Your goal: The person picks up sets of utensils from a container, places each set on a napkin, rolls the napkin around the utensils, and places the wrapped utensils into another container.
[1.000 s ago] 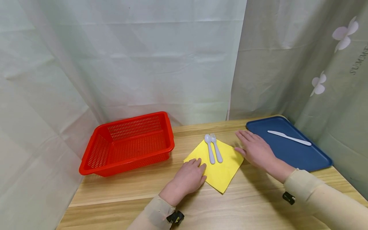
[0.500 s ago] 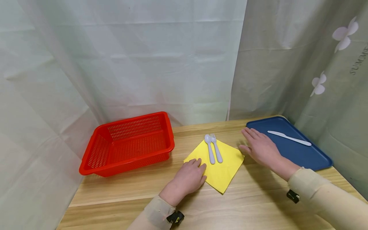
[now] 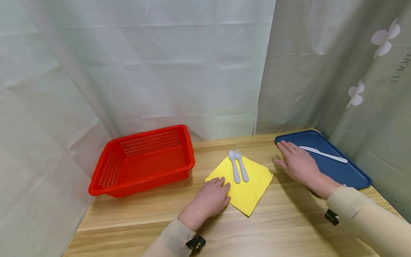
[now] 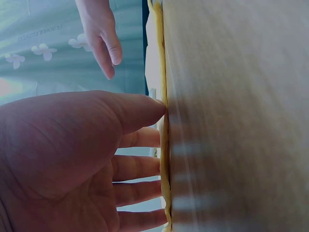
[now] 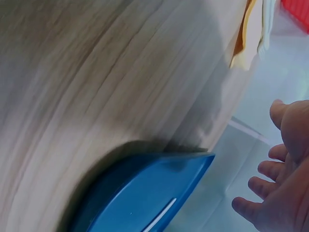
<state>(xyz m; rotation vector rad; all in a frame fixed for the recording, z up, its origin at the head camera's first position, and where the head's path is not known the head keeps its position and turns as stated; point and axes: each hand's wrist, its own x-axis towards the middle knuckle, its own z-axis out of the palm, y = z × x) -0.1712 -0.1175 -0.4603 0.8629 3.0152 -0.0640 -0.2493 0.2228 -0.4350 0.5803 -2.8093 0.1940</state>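
Observation:
A folded yellow napkin (image 3: 252, 196) lies cornerwise on the wooden table, with a pale plastic spoon (image 3: 235, 170) and fork (image 3: 243, 170) side by side on it. My left hand (image 3: 210, 198) rests its fingertips on the napkin's left edge; in the left wrist view the fingers (image 4: 137, 166) and thumb come down onto that edge. My right hand (image 3: 300, 165) hovers, fingers extended and thumb apart, over the near left side of the blue tray (image 3: 340, 175). It holds nothing. On the tray lies a pale knife (image 3: 324, 154).
At the left stands a red perforated basket (image 3: 144, 182) with nothing in it. White and grey curtains (image 3: 192, 71) close off the back and both sides of the wooden table (image 3: 138, 225). The tray's far right side is close to the right curtain.
My right hand has drawn away from the napkin's right corner, moving right toward the tray. My left hand, the spoon and the fork have stayed in place.

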